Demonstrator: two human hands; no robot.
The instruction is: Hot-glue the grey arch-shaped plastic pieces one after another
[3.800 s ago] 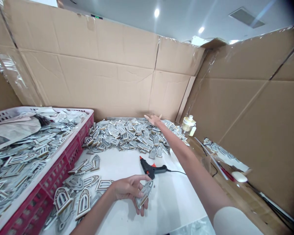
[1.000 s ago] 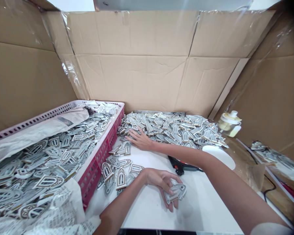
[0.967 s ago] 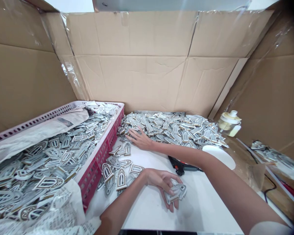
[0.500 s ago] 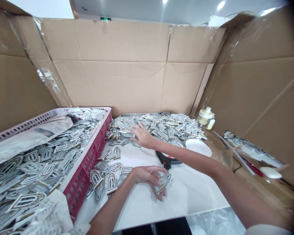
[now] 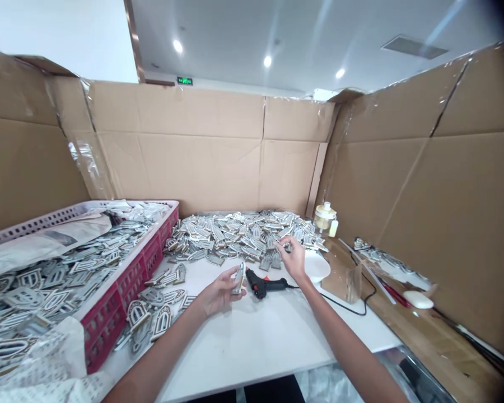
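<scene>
Cardboard sheets (image 5: 176,145) wall off a long white table (image 5: 243,352) under a pale ceiling (image 5: 252,33) set with round downlights. A green exit sign (image 5: 185,81) glows at upper centre-left, its lettering too small to read. At lower left, a red plastic crate (image 5: 109,330) with a pale pink rim is packed with grey arched cut-outs (image 5: 37,285) lying over crumpled newspaper (image 5: 29,246), whose print is illegible. A broad, loose heap of cut-outs (image 5: 235,235) covers the far edge of the table at centre, and a smaller scatter of cut-outs (image 5: 162,322) lies just beside the crate.

Most pieces lie in these bulk lots, and only one is in hand. No joined or finished piece can be made out, so what is done and what is left cannot be told exactly.

At centre, a black hot glue gun (image 5: 262,286) with a red trigger lies on its side, showing no readable brand. A white dish (image 5: 317,267) sits to its right, and a small capped bottle (image 5: 324,219) stands farther back at the heap's right end.

The left hand (image 5: 220,296) grasps one cut-out (image 5: 238,279) upright between thumb and fingers, just left of the glue gun. The right hand (image 5: 294,258) has its fingertips drawn together at the heap's front edge; whether they pinch anything is unclear.
</scene>
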